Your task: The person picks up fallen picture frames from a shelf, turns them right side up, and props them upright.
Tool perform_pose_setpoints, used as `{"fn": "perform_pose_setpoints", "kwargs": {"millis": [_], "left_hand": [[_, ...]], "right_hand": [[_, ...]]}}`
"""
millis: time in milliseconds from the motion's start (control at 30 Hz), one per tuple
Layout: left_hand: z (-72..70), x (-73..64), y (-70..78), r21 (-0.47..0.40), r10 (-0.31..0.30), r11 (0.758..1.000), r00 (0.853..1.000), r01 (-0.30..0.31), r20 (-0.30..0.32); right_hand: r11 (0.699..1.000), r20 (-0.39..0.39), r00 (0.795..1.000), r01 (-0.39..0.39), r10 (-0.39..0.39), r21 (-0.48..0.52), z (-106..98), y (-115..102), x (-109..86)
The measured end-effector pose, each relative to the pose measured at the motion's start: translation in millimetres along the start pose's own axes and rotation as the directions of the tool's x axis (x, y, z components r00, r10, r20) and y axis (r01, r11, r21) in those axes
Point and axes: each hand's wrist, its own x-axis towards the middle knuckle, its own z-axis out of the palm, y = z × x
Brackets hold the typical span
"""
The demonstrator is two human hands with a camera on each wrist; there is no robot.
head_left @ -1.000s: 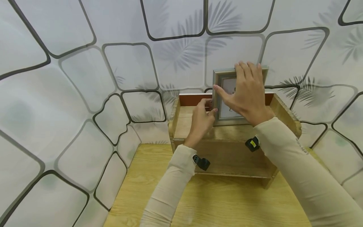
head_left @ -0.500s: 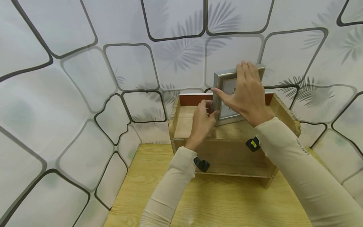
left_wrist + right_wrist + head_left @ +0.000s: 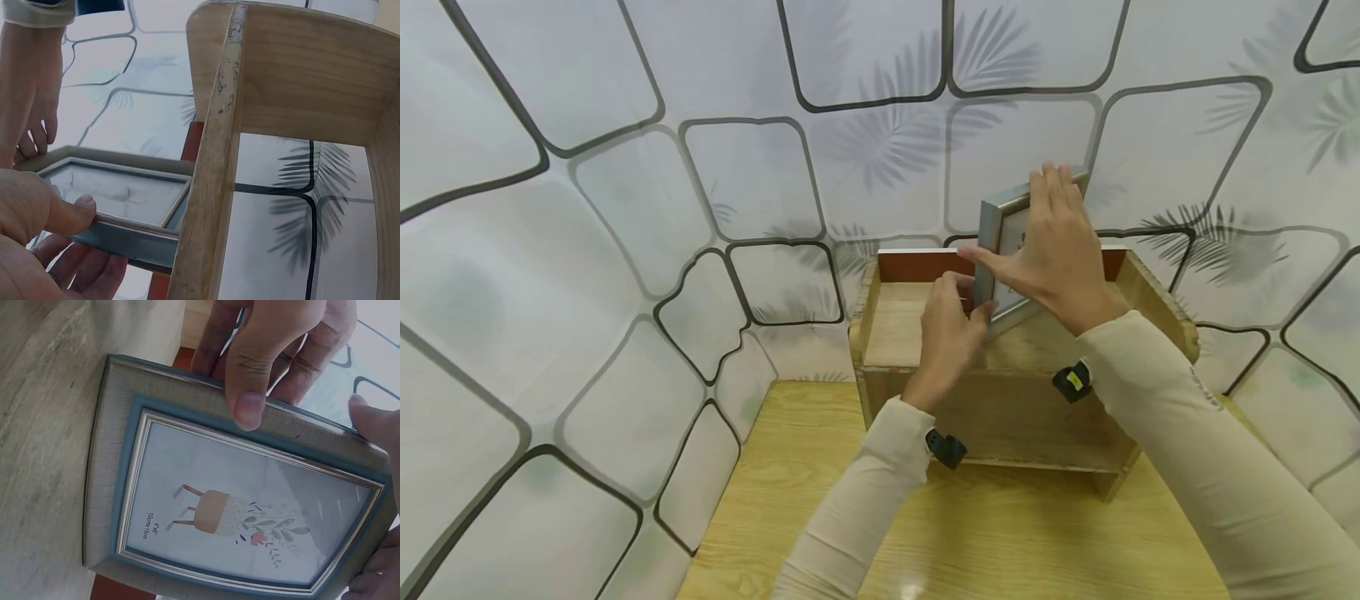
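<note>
A silver picture frame point(image 3: 1011, 229) stands upright on the upper board of a small wooden shelf point(image 3: 891, 321), turned at an angle. Its blue-grey side faces left. Behind the glass, in the right wrist view, is a print of a potted plant point(image 3: 215, 512) marked 10cmx15cm. My left hand point(image 3: 951, 337) pinches the lower left edge, thumb point(image 3: 81, 212) on the front and fingers beneath or behind. With my right hand point(image 3: 1060, 258) I grip the frame from above, fingertips over the top edge and thumb at the left side. That hand covers much of the front.
The shelf stands on a yellow wood-grain table point(image 3: 797, 475) close to the wall point(image 3: 737, 192), which has outlined shapes and leaf prints. A red-brown strip point(image 3: 917, 267) runs along the shelf's back. Below the upper board is a lower compartment point(image 3: 1037, 417).
The frame has turned so that its left side shows more and its front angles away. My left hand has moved slightly right with that edge; my right hand stays near the top.
</note>
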Motion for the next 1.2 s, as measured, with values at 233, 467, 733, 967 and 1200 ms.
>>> {"fn": "perform_pose_setpoints", "kwargs": {"millis": [233,467,733,967,1200], "left_hand": [[5.6,-3.1,2.8,0.031,0.021,0.999,1.0,-0.02,-0.022],[6.9,-6.7,2.0,0.04,0.047,0.998,0.999,-0.046,-0.025],[11.1,-7.5,2.0,0.029,0.083,0.996,0.996,-0.082,-0.041],[15.3,-12.2,0.5,0.035,0.134,0.991,0.991,-0.133,-0.027],[9.3,-15.4,-5.0,0.064,0.224,0.972,0.974,-0.225,0.02]], "right_hand": [[0.999,0.055,0.998,-0.007,0.005,0.031,-4,2,2.1],[0.99,0.101,0.995,0.008,-0.022,0.139,-9,6,5.3],[0.98,0.177,0.984,0.0,-0.036,0.197,-17,12,7.5],[0.971,0.229,0.97,0.022,-0.078,0.238,-20,21,9.1],[0.964,0.274,0.956,0.03,-0.105,0.265,-30,29,10.9]]}}
